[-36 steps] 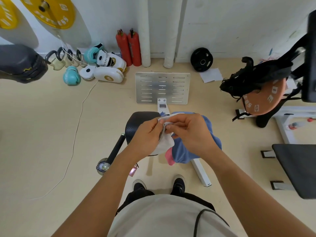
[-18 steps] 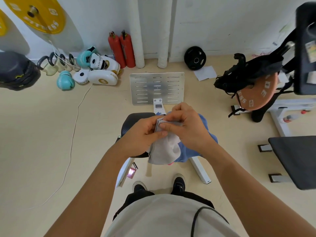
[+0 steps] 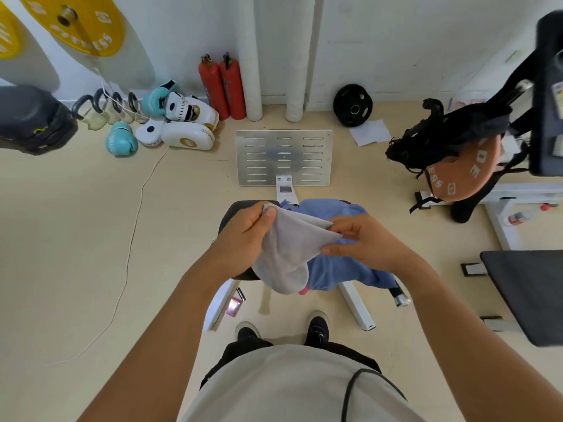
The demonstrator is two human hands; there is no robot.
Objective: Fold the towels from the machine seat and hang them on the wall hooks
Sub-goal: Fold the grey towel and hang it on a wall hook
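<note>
Head view: left hand [image 3: 243,236] and right hand [image 3: 365,242] both pinching small grey cloth towel [image 3: 289,248], held just above crumpled blue towel [image 3: 338,269] on black padded seat [image 3: 231,214].

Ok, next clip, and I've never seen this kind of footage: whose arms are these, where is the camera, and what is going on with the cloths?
There is no machine here. A person wears a wide-angle camera on the head, so you look down along their own bare arms to their shoes. The left hand grips one edge of a pale grey towel and the right hand pinches the opposite corner, so the towel hangs between them. Under it, a crumpled blue towel lies on the black padded machine seat, with a bit of pink cloth showing beneath. Around them on the beige floor are teal and white boxing gloves, two red fire extinguishers and a perforated metal footplate. No wall hooks are visible.
</note>
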